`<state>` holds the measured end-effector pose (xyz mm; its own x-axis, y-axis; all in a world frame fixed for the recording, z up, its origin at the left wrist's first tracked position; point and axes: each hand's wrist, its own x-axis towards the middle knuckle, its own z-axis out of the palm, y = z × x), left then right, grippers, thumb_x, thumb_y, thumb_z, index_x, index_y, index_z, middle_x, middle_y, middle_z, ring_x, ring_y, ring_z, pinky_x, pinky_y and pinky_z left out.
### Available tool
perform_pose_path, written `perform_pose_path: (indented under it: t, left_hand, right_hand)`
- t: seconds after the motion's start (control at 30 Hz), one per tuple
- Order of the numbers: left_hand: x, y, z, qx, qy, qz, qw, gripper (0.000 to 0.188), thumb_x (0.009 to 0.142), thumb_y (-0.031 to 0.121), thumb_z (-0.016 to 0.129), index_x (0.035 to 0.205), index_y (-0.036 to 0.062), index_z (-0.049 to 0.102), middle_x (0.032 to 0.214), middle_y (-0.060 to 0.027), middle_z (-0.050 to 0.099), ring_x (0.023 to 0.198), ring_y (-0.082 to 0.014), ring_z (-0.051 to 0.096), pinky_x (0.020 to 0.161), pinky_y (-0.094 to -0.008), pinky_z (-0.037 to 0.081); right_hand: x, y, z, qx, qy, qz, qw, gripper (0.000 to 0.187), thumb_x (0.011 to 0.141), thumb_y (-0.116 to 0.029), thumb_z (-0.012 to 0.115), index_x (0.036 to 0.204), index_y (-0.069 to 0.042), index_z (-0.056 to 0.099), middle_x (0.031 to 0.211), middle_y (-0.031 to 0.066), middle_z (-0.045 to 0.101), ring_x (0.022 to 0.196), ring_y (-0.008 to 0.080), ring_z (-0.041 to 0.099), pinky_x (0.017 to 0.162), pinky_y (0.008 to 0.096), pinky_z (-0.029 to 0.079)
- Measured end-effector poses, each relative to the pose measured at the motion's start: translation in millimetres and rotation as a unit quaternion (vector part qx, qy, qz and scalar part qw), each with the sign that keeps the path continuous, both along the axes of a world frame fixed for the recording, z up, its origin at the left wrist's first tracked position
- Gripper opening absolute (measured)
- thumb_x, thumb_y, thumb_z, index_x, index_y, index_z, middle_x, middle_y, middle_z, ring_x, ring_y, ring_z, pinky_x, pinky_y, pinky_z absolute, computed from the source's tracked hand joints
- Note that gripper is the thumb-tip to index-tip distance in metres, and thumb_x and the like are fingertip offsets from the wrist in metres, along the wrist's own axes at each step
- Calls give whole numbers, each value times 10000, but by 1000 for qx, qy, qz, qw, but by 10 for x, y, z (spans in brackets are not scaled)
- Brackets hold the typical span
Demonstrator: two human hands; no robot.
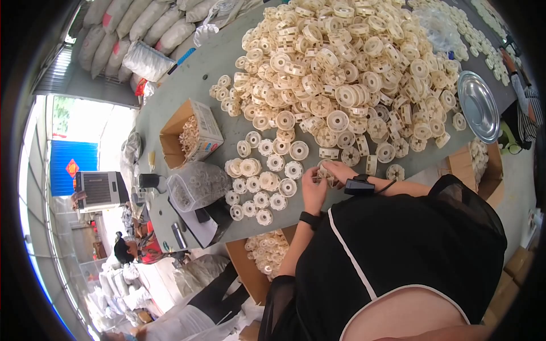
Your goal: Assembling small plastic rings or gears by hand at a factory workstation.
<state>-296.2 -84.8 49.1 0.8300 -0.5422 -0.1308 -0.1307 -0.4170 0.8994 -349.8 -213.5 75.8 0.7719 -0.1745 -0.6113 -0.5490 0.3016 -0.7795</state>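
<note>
My left hand (313, 188) and my right hand (342, 172) meet at the near edge of the grey table (227, 133). Between their closed fingers is a cream plastic wheel (323, 172), partly hidden by the fingertips. Just left of my hands stand rows of similar round wheels (278, 201), some in short stacks. Beyond my hands rises a large heap of cream plastic wheels (341, 68), and several loose ones lie at its foot.
At the left stand a cardboard box (207, 128) of small parts and a clear plastic tub (196, 184) of transparent pieces. A metal basin (478, 107) sits at the right. An open carton of wheels (250, 278) is below the table edge. Other people are at the lower left and far right.
</note>
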Motion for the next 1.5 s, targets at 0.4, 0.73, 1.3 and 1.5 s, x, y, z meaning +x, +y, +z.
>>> perform_pose_path:
  t: [0.4,0.73,1.3,1.5]
  left_hand:
    - [153,216,-248,-315,621,60,716,290,802,161,346,1023,8,454,986,-130,534,889,-245,537,758,-358,450]
    - [129,269,-338,-357,616,51,700,326,832,198,354,1092,14,424,1084,-128,496,985,-257,491,820,-370,417]
    - [1863,1552,379,-396,150,350,836,122,739,117,463,640,65,510,633,-21,519,577,-118,485,507,-229,384]
    - [2384,2135,1436,-418,-17,502,757,257,785,154,433,975,-15,471,1007,-135,469,920,-187,469,804,-302,365]
  right_hand:
    - [-41,77,-318,-108,-171,-19,979,394,791,-293,497,1074,-21,457,989,118,507,862,186,510,720,274,406]
    - [-82,8,46,-324,-368,70,868,385,726,-205,541,1070,-52,461,1052,144,472,994,285,440,844,343,346]
    - [-47,48,-214,-31,-226,-59,972,316,812,-177,463,1098,-45,450,915,20,507,735,74,448,639,211,386]
    - [26,146,-161,-27,-209,-41,977,305,819,-198,467,1075,-32,461,919,18,502,737,73,452,639,208,386]
